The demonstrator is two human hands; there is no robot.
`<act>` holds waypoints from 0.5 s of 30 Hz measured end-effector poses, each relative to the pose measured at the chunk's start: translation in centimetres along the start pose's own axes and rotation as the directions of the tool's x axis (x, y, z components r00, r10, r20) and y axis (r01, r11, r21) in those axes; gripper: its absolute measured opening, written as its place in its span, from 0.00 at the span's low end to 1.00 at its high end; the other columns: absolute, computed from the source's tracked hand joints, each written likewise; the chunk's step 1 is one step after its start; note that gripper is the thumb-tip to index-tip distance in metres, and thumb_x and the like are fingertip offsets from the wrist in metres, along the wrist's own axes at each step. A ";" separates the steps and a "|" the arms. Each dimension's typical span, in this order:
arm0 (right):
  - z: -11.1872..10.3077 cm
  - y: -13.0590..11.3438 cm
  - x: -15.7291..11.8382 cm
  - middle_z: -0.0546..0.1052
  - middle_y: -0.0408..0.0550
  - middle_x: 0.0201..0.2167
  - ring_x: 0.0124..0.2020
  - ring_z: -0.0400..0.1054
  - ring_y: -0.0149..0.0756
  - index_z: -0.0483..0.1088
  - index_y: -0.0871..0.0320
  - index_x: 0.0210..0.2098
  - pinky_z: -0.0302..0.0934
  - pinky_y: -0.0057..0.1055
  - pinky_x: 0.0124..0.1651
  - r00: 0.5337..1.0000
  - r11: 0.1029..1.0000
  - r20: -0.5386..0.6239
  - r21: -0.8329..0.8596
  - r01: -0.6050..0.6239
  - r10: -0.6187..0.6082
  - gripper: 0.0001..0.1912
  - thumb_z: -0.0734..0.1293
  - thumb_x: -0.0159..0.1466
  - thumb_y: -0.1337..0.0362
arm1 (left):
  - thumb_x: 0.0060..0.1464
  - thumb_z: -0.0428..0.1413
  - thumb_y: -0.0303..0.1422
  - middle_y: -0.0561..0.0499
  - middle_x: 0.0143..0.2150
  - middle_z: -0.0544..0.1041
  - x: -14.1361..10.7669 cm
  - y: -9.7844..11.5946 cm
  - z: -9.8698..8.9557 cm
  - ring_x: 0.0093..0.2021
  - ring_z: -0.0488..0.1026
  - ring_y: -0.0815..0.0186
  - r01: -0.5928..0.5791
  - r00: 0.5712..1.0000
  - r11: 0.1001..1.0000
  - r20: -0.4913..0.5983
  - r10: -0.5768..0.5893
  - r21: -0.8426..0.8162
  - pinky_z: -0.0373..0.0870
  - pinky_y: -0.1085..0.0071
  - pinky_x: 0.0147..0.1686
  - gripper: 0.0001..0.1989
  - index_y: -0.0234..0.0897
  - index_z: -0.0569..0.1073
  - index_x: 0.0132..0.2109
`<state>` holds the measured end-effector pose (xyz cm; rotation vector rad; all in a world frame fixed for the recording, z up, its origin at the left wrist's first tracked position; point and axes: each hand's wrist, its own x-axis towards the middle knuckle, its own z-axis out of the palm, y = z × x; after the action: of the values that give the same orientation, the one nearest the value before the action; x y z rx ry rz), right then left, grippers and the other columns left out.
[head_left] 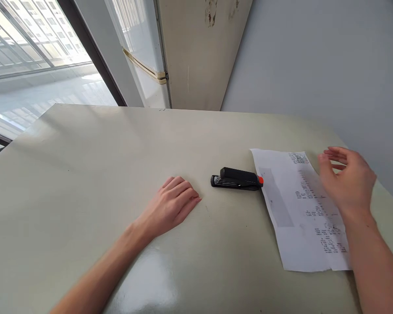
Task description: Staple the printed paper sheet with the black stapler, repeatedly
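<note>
My left hand rests palm down on the table, holding nothing; its fingers lie close together, slightly bent. To the right of it lies a black stapler with a red tip at its right end, which touches or slightly overlaps the left edge of the paper. The printed sheet of paper lies flat, with a code-like block at its top and lines of text down its right half. Above the right edge of that sheet is my right hand, thumb apart from the curved fingers and nothing visible between them. My right forearm covers the sheet's lower right corner.
The pale glossy table spreads across the view. Behind it stands a worn white refrigerator with a gold handle. A grey wall borders the right side, and a window is at the upper left.
</note>
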<state>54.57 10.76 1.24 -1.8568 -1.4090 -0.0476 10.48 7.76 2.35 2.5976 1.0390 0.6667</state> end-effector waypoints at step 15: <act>2.8 -6.9 -4.6 0.75 0.46 0.64 0.71 0.62 0.51 0.73 0.43 0.60 0.59 0.60 0.70 0.688 0.862 0.536 0.415 0.291 -0.490 0.23 0.72 0.67 0.49 | 0.73 0.50 0.33 0.48 0.40 0.78 -0.1 0.1 0.1 0.41 0.72 0.61 0.024 1.000 0.999 0.013 -0.023 -0.024 0.67 0.62 0.44 0.10 0.39 0.76 0.45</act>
<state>45.89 9.26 0.99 -1.3162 -2.1308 0.6013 10.53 7.61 2.26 2.5617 1.0495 0.6522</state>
